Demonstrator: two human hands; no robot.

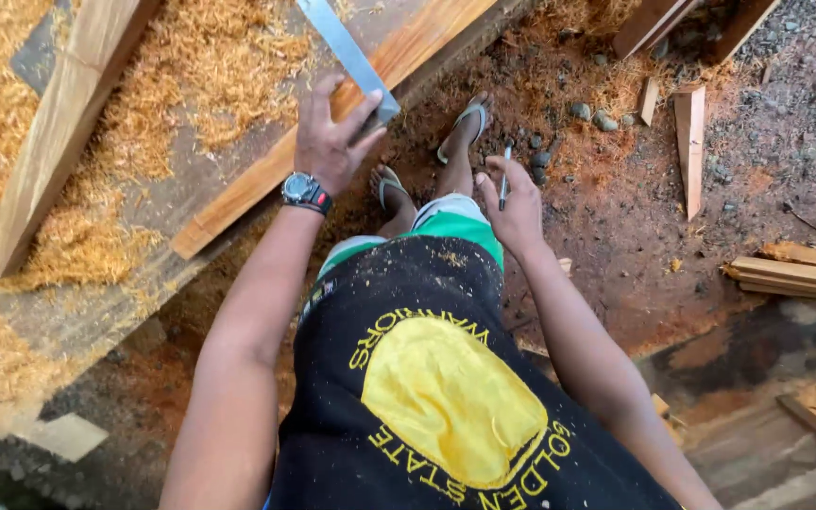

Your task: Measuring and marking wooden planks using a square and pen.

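Note:
My left hand, with a black wristwatch, presses a metal square ruler flat against a reddish wooden plank that lies slanted across the bench. My right hand hangs off the bench edge above the dirt and grips a thin pencil pointing up. A second, paler plank lies further left among the sawdust. My black shirt with a yellow print and my sandalled feet fill the lower middle.
Thick orange sawdust covers the bench top. On the reddish dirt floor lie stones, a short wood offcut and stacked planks at right. More boards lean at the top right.

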